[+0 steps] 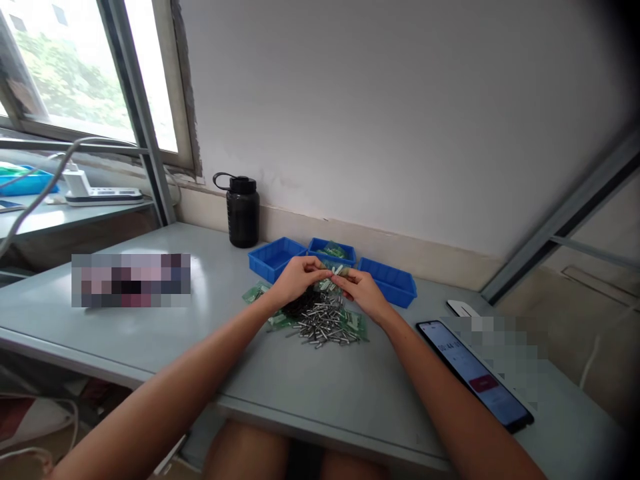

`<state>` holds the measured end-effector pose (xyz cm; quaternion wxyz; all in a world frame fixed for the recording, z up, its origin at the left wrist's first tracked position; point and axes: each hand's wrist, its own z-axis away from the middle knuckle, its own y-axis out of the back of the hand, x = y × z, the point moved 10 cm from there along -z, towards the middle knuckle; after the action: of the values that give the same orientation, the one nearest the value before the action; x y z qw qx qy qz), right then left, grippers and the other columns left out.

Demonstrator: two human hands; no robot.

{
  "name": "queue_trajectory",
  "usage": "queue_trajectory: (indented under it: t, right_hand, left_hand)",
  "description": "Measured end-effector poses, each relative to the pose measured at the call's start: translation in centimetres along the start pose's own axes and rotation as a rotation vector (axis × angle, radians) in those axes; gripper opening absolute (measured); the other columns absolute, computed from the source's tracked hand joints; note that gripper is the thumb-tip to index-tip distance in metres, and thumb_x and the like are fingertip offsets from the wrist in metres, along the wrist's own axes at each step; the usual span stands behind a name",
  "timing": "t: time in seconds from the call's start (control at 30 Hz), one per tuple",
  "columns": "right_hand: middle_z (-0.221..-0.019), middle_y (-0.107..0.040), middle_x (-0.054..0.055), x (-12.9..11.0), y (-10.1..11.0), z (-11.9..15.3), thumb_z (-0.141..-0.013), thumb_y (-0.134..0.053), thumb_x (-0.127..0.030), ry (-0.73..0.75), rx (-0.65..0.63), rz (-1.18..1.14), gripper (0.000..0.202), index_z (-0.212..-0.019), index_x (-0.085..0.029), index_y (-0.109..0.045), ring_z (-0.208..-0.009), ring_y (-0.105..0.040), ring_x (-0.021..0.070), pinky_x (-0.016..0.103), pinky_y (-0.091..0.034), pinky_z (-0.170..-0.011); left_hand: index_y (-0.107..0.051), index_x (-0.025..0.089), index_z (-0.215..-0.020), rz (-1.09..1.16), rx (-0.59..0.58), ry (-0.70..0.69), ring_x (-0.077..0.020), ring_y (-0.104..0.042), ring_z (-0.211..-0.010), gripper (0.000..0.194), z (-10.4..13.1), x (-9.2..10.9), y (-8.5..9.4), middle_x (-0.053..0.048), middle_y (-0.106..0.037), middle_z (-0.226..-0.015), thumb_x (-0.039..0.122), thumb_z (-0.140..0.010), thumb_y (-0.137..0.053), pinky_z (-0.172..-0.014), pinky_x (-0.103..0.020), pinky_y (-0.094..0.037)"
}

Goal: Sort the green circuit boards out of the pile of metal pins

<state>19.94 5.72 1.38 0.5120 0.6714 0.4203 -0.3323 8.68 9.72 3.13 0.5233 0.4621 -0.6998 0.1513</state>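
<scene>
My left hand (299, 276) and my right hand (361, 288) meet above a heap of metal pins (325, 323) on the grey table. Between them they pinch a small green-edged clear bag (337, 270) with pale pieces in it. Both hands have their fingers closed on it. Similar green bags lie around the heap, one at its right (354, 324) and one at its left (256, 292). Something dark, partly hidden by my left hand, lies at the back left of the heap.
Behind my hands stand a left blue tray (260, 265), a middle blue tray (353, 257) holding green bags, and a right blue tray (395, 285). A black bottle (243, 213) stands by the wall. A phone (470, 373) lies at the right.
</scene>
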Motion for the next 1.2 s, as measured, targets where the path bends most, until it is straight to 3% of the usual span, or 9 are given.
queue_trajectory:
  t: [0.23,0.47,0.87,1.2]
  right_hand:
    - [-0.052,-0.043,-0.004,0.0,0.5,0.0,-0.076,-0.056,-0.052,0.015,0.029,0.006,0.037,-0.06,-0.02,-0.048,-0.049,-0.042,0.0111,0.024,-0.032,-0.047]
    - [-0.05,-0.041,-0.003,-0.6,0.8,0.0,-0.079,-0.05,-0.053,0.072,0.068,0.087,0.04,-0.056,-0.02,-0.046,-0.049,-0.042,0.0122,0.025,-0.032,-0.049]
    - [-0.05,-0.038,-0.004,-1.1,1.4,0.2,-0.079,-0.051,-0.049,0.118,0.154,0.141,0.041,-0.052,-0.021,-0.039,-0.048,-0.038,0.0118,0.026,-0.029,-0.048]
    - [-0.055,-0.048,-0.003,0.0,1.0,-0.2,-0.079,-0.053,-0.049,0.041,0.089,0.122,0.034,-0.061,-0.02,-0.051,-0.05,-0.044,0.0127,0.025,-0.033,-0.049]
  left_hand:
    - [-0.056,0.014,-0.068,0.035,-0.081,-0.009,-0.0094,-0.042,-0.055,0.021,0.0,0.1,-0.6,0.002,-0.046,-0.058,0.033,-0.076,-0.06,-0.053,-0.023,-0.032]
    - [-0.056,0.014,-0.066,-0.024,-0.027,0.025,-0.0105,-0.045,-0.054,0.028,0.0,-0.1,0.0,0.001,-0.049,-0.056,0.04,-0.075,-0.059,-0.053,-0.023,-0.035]
    - [-0.053,0.015,-0.067,-0.037,-0.035,0.034,-0.0106,-0.047,-0.053,0.028,0.0,-0.2,-0.3,0.001,-0.05,-0.056,0.041,-0.077,-0.058,-0.052,-0.022,-0.035]
    - [-0.045,0.016,-0.067,0.075,-0.07,0.008,-0.0093,-0.045,-0.055,0.028,0.0,-0.4,-0.7,0.004,-0.043,-0.059,0.038,-0.078,-0.058,-0.053,-0.022,-0.042]
